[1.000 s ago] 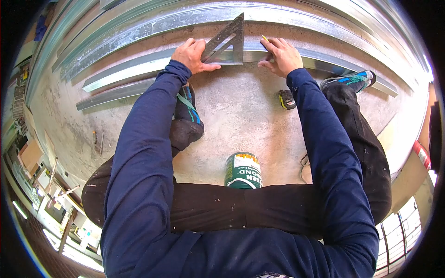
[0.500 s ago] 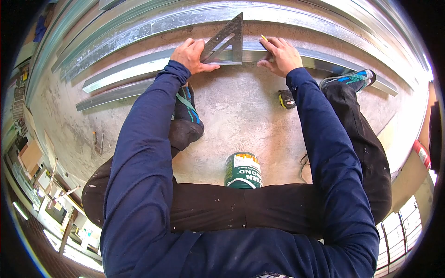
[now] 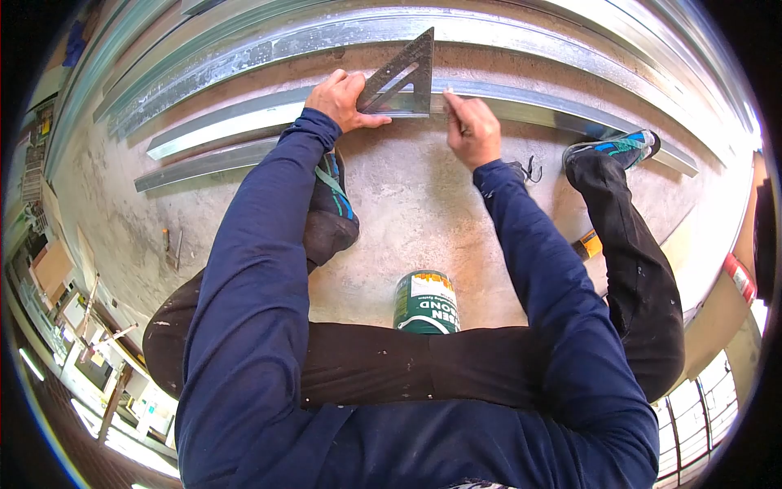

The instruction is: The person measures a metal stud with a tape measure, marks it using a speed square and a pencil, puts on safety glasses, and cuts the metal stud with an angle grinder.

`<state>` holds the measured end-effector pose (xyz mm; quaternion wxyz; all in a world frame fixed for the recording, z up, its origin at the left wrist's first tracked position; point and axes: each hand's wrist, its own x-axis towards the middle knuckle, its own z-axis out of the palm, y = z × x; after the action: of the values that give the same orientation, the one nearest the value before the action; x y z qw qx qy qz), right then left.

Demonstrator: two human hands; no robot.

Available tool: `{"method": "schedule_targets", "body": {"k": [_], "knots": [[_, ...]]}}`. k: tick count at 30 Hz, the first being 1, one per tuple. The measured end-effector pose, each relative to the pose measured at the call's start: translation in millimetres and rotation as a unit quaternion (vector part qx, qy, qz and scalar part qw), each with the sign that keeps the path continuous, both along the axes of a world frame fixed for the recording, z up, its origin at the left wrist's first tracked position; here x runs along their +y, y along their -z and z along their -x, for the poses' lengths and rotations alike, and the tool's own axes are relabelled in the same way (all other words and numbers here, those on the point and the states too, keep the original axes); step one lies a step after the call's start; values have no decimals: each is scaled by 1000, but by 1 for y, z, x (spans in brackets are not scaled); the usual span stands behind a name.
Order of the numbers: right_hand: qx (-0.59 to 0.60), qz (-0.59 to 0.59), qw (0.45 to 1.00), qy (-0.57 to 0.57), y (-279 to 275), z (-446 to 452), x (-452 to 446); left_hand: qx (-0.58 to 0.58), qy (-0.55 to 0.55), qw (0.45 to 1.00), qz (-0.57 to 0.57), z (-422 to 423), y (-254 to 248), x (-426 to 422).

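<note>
Left hand (image 3: 338,102): gripped our triangular square (image 3: 423,77) on the metal channel (image 3: 529,112), twelve o'clock. Right hand (image 3: 474,132): curled, contents indiscernible to us; had shifted in beside the square's edge, centring work there.

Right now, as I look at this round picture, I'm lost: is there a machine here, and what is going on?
There's no machine: these are a person's own bare hands. One camera, worn on the head, looks forward and down, so you see both sleeves and legs. The left hand holds a dark triangular square across a metal bar on the floor. The right hand is curled near that bar, beside the square; whether it grips something slim, I can't tell. More metal bars lie beyond, and a green bucket with white lettering sits close to the body.
</note>
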<state>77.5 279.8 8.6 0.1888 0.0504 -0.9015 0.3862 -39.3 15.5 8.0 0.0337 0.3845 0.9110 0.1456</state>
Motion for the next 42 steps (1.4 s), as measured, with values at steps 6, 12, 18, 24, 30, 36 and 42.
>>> {"method": "schedule_targets", "body": {"k": [6, 12, 18, 24, 30, 36, 42], "knots": [[-120, 49, 989, 75, 3, -13, -42, -9, -12, 1000, 6, -1, -7, 3], [-96, 49, 990, 87, 7, -12, -46, -5, -12, 1000, -1, -1, -3, 2], [-143, 11, 988, 55, 13, -35, -42, -6, -15, 1000, 7, 1, -3, 2], [-109, 63, 989, 75, 5, -12, -40, -11, -14, 1000, 7, 0, -2, 2], [-106, 66, 990, 71, 10, -17, -40, -14, -16, 1000, -1, 0, -1, 1], [-96, 81, 989, 78, 9, -13, -41, -9, -9, 1000, -4, -1, 0, 1], [-107, 47, 991, 70, 15, -22, -41, -14, -11, 1000, 3, 0, -1, 0]]}}
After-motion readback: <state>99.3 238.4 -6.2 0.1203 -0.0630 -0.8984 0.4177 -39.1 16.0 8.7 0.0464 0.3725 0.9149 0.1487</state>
